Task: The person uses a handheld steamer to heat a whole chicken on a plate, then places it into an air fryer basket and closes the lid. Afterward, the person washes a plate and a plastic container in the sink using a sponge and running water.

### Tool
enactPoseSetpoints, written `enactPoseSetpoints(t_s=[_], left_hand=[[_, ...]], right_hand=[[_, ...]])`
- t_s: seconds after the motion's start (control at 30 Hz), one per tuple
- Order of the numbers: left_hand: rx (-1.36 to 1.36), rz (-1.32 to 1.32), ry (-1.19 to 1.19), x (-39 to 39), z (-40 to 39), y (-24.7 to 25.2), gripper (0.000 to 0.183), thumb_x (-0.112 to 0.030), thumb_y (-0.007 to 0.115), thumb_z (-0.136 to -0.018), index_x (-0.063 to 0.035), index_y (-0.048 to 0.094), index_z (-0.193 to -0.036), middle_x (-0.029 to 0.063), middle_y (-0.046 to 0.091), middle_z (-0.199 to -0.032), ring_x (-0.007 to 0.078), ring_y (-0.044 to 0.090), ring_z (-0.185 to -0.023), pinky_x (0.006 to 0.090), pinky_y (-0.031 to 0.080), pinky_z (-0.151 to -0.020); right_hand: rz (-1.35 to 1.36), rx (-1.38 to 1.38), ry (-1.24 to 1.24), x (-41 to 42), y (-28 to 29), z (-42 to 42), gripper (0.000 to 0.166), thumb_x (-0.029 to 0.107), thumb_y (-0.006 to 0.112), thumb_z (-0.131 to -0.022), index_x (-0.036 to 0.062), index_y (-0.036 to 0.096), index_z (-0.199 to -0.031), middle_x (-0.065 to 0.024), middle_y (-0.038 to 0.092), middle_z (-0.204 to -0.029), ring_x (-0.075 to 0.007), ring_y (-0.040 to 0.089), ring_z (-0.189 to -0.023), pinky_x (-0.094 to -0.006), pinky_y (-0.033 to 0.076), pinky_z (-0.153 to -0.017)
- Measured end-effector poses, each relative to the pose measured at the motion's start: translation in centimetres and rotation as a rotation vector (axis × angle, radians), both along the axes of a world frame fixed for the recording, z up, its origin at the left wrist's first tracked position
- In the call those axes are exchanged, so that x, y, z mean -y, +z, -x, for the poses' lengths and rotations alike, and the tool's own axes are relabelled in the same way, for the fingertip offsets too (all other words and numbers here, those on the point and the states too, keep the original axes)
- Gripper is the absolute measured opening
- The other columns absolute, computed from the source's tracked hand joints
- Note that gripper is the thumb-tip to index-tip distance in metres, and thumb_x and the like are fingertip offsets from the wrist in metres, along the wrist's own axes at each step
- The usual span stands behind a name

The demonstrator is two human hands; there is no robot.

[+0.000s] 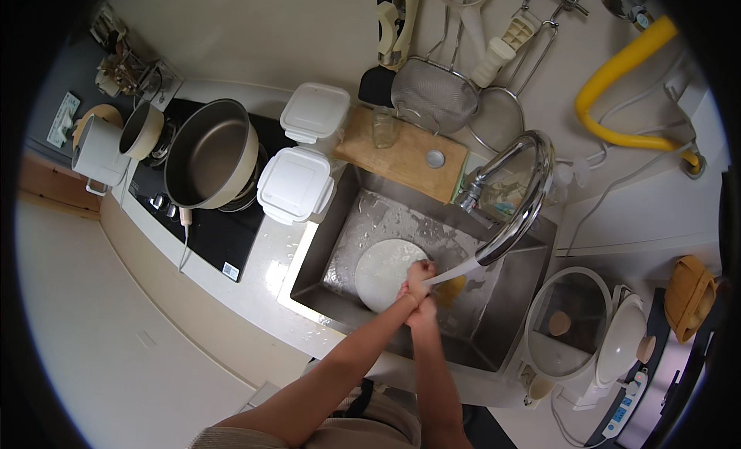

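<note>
Water pours from the curved chrome faucet (524, 208) onto my left hand (421, 275), which is blurred and has its fingers curled. My right hand (422, 313) wraps around the left wrist from below, where a thin band shows. Both hands are over the right edge of a round white plate (379, 272) lying in the stainless steel sink (370, 200). Just right of the hands, a yellow item (451, 290), partly hidden by the water stream, rests on the wet sink floor.
Behind the sink, a wooden cutting board (405, 168) bears a glass jar (382, 127) and a metal lid (435, 159). White lidded containers (295, 185) and a large pot (211, 153) on the cooktop (231, 240) stand left. A round lidded appliance (570, 324) is at right.
</note>
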State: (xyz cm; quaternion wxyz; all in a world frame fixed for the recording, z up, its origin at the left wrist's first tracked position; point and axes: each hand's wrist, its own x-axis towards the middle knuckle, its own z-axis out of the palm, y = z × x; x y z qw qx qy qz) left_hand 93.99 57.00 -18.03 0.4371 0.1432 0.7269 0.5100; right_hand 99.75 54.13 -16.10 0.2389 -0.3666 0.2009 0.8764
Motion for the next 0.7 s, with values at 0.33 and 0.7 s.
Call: enactPoseSetpoints(t_s=[0.33, 0.7], left_hand=[[-0.037, 0.066, -0.177, 3.0, 0.0, 2.6, 0.048, -0.032, 0.028, -0.093, -0.0037, 0.034, -0.131, 0.018, 0.035, -0.134, 0.0303, 0.034, -0.123, 0.037, 0.022, -0.104], [0.788, -0.136, 0.169, 2.2, 0.0, 3.3, 0.048, -0.031, 0.045, -0.087, -0.0072, 0.04, -0.128, 0.0086, 0.053, -0.107, 0.0203, 0.05, -0.095, 0.0287, 0.039, -0.084]], right_hand=[[-0.608, 0.415, 0.133, -2.9, -2.0, 1.7, 0.046, 0.046, 0.046, -0.084, 0.012, 0.046, -0.114, -0.0081, 0.047, -0.109, -0.0264, 0.048, -0.097, -0.0365, 0.044, -0.073], [-0.579, 0.379, 0.131, -1.2, -4.4, -0.2, 0.042, 0.044, 0.042, -0.087, 0.0166, 0.049, -0.118, -0.0028, 0.052, -0.108, -0.0191, 0.048, -0.099, -0.034, 0.037, -0.088]])
